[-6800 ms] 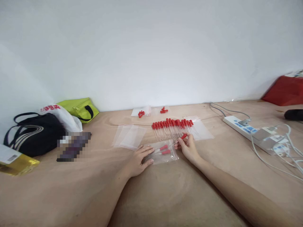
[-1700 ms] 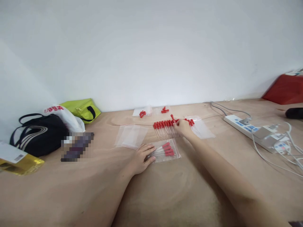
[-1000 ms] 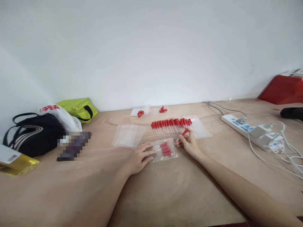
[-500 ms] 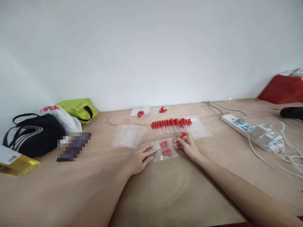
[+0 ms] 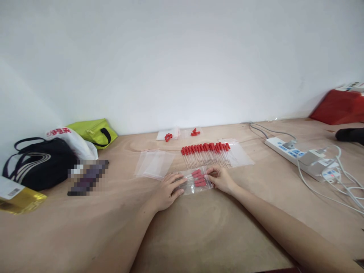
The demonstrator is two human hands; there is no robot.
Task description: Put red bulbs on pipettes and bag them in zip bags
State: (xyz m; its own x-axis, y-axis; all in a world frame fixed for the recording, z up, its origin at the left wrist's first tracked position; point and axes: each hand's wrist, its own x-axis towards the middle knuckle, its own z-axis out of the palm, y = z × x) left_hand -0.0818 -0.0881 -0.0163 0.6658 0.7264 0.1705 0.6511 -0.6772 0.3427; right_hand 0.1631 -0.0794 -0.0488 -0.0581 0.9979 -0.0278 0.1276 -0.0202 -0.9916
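Observation:
A clear zip bag [image 5: 190,189] lies flat between my hands, with several red-capped droppers [image 5: 200,182] inside, their caps toward the right. My left hand [image 5: 170,189] rests on the bag's left end, fingers spread and palm down. At the bag's right edge, my right hand [image 5: 222,179] has its thumb and fingers pinched together by the red caps; what they hold, if anything, is hidden. Just beyond, a row of red-capped droppers [image 5: 206,148] lies side by side, tips toward me.
Flat clear bags [image 5: 155,163] lie left of the row, another bag [image 5: 242,153] right. Two small piles of red caps [image 5: 168,137] are near the wall. A power strip [image 5: 295,157] with cables is right; a black bag [image 5: 47,163] and green bag [image 5: 93,132] are left.
My right hand has moved slightly left and down to the clear bag's edge. The red-capped dropper it held outside the bag now appears among those in the bag.

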